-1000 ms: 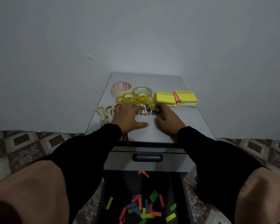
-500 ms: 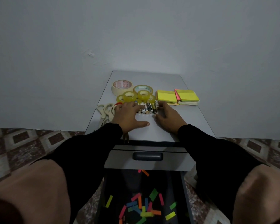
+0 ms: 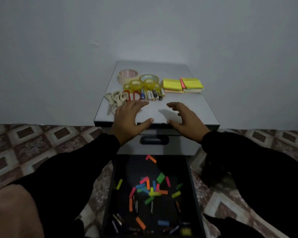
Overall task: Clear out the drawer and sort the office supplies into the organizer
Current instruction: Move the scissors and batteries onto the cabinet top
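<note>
Both hands hover over the cabinet top [image 3: 187, 103], holding nothing: left hand [image 3: 130, 120] flat with fingers spread, right hand [image 3: 185, 120] loosely curled. The batteries [image 3: 152, 95] lie in a row just beyond the fingertips. The open drawer [image 3: 151, 194] below the cabinet top holds scattered coloured paper strips [image 3: 149, 188].

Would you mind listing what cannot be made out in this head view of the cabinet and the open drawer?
- Scissors: blades partly covered by the left hand.
- Open drawer: its near end is cut off by the bottom edge; dim light makes the small dark items among the coloured paper strips unidentifiable.
- Batteries: labels too small to read.
- Upper drawer: closed, contents hidden.
- Organizer: not in view.
</note>
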